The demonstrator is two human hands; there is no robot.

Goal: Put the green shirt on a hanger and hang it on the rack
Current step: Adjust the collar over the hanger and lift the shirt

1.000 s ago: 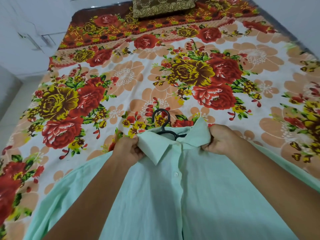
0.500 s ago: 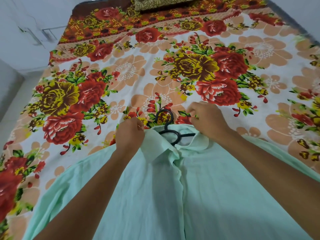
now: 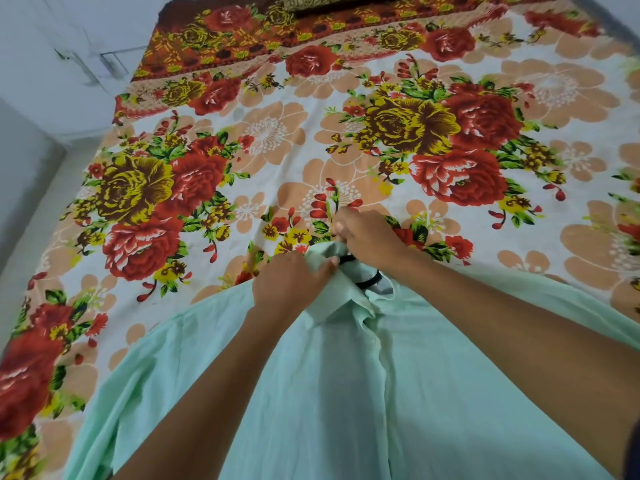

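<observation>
The pale green shirt [image 3: 346, 393] lies front up on the flowered bed, collar pointing away from me. A black hanger [image 3: 370, 281] sits inside the neck; only a short piece of it shows at the collar opening. My left hand [image 3: 289, 284] grips the left collar flap. My right hand [image 3: 367, 235] is curled over the top of the collar, where the hanger's hook was; the hook is hidden under it. No rack is in view.
The bed is covered by a sheet [image 3: 277, 140] with red and yellow flowers. A patterned pillow [image 3: 329, 1] lies at the far end. A white cupboard with handles [image 3: 86, 64] stands beyond the bed on the left, with floor beside it.
My right hand let go of the right collar flap and moved left over the hanger's hook, covering it. My left hand moved right along the collar. The collar has bunched together.
</observation>
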